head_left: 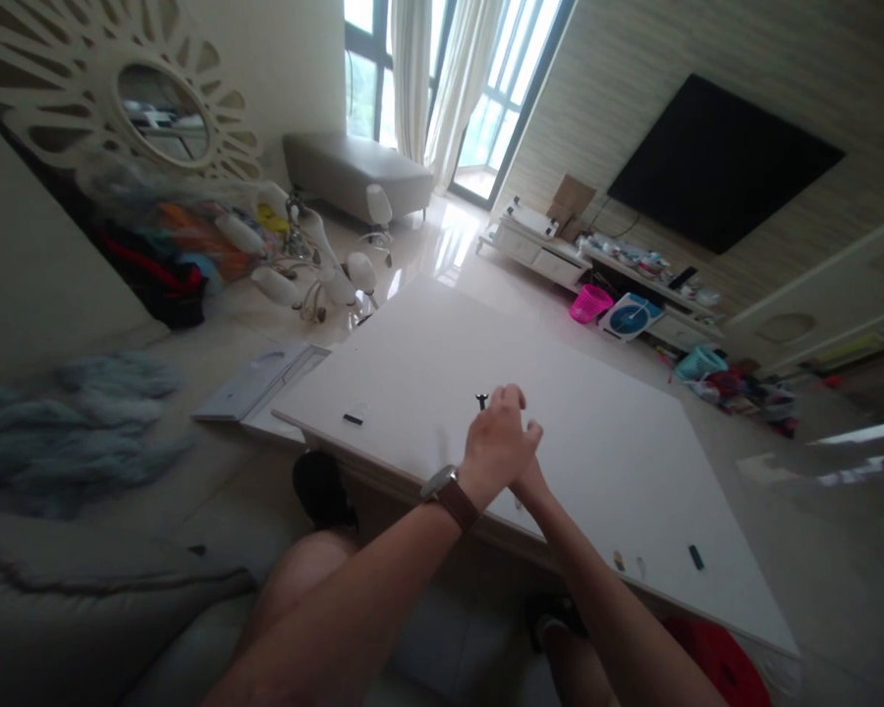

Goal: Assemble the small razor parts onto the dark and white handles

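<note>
Black, a small forked piece point(481, 401) shows over the white table point(604, 422), just left of the curled fingers of your left hand point(497, 442), its short stem pointing toward the table's near edge. Your right hand point(528, 477), mostly hidden behind, sits farther from it. I can't tell whether either hand grips anything.

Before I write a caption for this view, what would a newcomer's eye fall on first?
Probably the two hands, close together over the white table, with a small dark piece just beyond them and a watch on the left wrist. Next, perhaps, the big black screen on the upper-right wall and the petal-framed mirror at upper left. The bright pink basket on the floor also stands out.
</note>
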### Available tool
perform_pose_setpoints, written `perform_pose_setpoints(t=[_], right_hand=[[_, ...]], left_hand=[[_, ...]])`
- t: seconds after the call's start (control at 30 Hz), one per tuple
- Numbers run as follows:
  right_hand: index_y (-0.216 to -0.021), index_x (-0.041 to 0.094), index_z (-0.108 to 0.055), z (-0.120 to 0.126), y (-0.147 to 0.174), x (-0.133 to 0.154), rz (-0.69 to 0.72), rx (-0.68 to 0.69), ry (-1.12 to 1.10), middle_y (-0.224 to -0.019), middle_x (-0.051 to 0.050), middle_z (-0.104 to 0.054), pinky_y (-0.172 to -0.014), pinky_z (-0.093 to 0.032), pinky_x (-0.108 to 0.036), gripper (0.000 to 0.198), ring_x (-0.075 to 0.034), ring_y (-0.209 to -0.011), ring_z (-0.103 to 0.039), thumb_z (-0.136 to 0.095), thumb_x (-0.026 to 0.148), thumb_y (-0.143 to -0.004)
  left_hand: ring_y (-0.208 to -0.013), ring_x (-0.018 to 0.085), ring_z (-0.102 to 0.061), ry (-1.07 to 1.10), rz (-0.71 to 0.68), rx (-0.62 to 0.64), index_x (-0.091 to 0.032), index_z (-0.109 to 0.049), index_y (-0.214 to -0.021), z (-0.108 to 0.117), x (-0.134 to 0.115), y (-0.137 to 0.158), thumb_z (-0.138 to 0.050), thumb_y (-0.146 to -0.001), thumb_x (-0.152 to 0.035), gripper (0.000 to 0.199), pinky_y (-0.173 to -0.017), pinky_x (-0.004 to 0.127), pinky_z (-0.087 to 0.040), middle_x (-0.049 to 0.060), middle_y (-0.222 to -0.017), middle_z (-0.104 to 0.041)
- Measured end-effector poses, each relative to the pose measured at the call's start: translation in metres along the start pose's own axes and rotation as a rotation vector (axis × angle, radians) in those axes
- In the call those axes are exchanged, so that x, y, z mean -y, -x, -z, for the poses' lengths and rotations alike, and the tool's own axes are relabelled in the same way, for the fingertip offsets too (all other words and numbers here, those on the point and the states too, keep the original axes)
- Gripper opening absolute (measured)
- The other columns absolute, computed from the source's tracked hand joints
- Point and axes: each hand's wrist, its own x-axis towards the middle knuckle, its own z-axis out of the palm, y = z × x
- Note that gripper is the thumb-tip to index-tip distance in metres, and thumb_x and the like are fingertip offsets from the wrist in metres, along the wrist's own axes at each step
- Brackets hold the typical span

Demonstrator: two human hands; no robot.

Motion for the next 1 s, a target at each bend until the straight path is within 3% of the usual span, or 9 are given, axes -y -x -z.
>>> perform_pose_setpoints(t=[0.13, 0.2, 0.3, 0.4, 0.5, 0.57, 0.7, 0.87, 1.0], right_hand=[[-0.071, 0.020, -0.059, 0.014, 0.029, 0.019, -0.065, -0.088, -0.136, -0.057, -0.001, -0.059, -0.042, -0.042, -0.025, 0.029, -0.014, -0.046, -0.051, -0.060, 0.046, -0.085], [-0.075, 0.019, -0.060, 0.016, 0.040, 0.026, -0.060, -0.110, -0.204, -0.061, 0.000, -0.061, -0.042, -0.042, -0.023, 0.033, -0.012, -0.047, -0.051, -0.063, 0.051, -0.085], [-0.083, 0.019, -0.063, 0.019, 0.046, 0.028, -0.014, -0.077, -0.232, -0.066, 0.000, -0.062, -0.044, -0.043, -0.023, 0.037, -0.012, -0.051, -0.054, -0.065, 0.055, -0.085], [-0.089, 0.018, -0.065, 0.033, 0.038, 0.010, 0.003, -0.020, -0.209, -0.071, -0.002, -0.064, -0.049, -0.047, -0.025, 0.043, -0.015, -0.058, -0.059, -0.053, 0.060, -0.091], [-0.083, 0.018, -0.062, 0.054, 0.025, -0.027, -0.106, -0.115, 0.144, -0.073, -0.003, -0.065, -0.057, -0.046, -0.026, 0.040, -0.016, -0.065, -0.060, -0.048, 0.054, -0.094], [-0.078, 0.018, -0.060, 0.064, 0.018, -0.057, -0.214, -0.155, 0.436, -0.076, -0.004, -0.065, -0.065, -0.044, -0.027, 0.027, -0.017, -0.071, -0.060, -0.060, 0.044, -0.088], [-0.085, 0.018, -0.060, 0.058, 0.012, -0.100, -0.327, -0.104, 0.520, -0.076, -0.003, -0.065, -0.065, -0.039, -0.026, 0.022, -0.017, -0.071, -0.057, -0.073, 0.034, -0.078], [-0.087, 0.019, -0.060, 0.038, 0.005, -0.110, -0.397, -0.065, 0.528, -0.077, -0.002, -0.064, -0.064, -0.036, -0.024, 0.017, -0.016, -0.071, -0.056, -0.068, 0.013, -0.073], [-0.084, 0.019, -0.060, 0.042, 0.009, -0.094, -0.349, -0.058, 0.472, -0.074, -0.002, -0.064, -0.064, -0.036, -0.025, 0.013, -0.016, -0.069, -0.056, -0.057, 0.008, -0.077]], left_hand=[[-0.103, 0.027, -0.061, 0.005, 0.223, -0.094, -0.014, -0.047, -0.116, 0.006, 0.011, -0.006, -0.064, -0.080, -0.033, 0.045, -0.086, 0.037, -0.048, 0.021, -0.125, -0.051], [-0.099, 0.028, -0.064, 0.060, 0.286, 0.010, -0.013, -0.053, -0.109, 0.003, 0.016, -0.008, -0.065, -0.078, -0.038, 0.042, -0.079, 0.035, -0.049, 0.021, -0.120, -0.056], [-0.069, 0.021, -0.065, 0.225, 0.266, 0.267, -0.015, -0.061, -0.083, 0.000, 0.020, -0.009, -0.058, -0.083, -0.035, 0.020, -0.062, 0.030, -0.046, 0.011, -0.083, -0.067], [-0.057, 0.015, -0.058, 0.293, 0.163, 0.277, -0.016, -0.061, -0.070, 0.000, 0.020, -0.013, -0.053, -0.087, -0.030, 0.023, -0.054, 0.025, -0.041, 0.005, -0.065, -0.064], [-0.060, 0.013, -0.058, 0.282, 0.085, 0.171, -0.016, -0.062, -0.069, -0.001, 0.020, -0.019, -0.054, -0.088, -0.031, 0.025, -0.055, 0.023, -0.040, 0.005, -0.069, -0.067], [-0.061, 0.012, -0.059, 0.339, 0.098, 0.166, -0.015, -0.064, -0.078, -0.004, 0.022, -0.022, -0.053, -0.089, -0.030, 0.021, -0.056, 0.022, -0.043, 0.006, -0.073, -0.068], [-0.058, 0.011, -0.058, 0.413, 0.122, 0.165, -0.016, -0.063, -0.107, -0.011, 0.025, -0.025, -0.050, -0.086, -0.018, 0.025, -0.056, 0.022, -0.044, 0.005, -0.081, -0.069], [-0.056, 0.010, -0.052, 0.300, 0.091, 0.162, -0.017, -0.062, -0.104, -0.011, 0.021, -0.025, -0.049, -0.078, -0.012, 0.029, -0.054, 0.022, -0.038, 0.001, -0.077, -0.066], [-0.057, 0.012, -0.050, 0.310, 0.077, 0.180, -0.017, -0.064, -0.095, -0.011, 0.018, -0.023, -0.047, -0.089, -0.031, 0.023, -0.055, 0.023, -0.036, -0.001, -0.067, -0.059]])
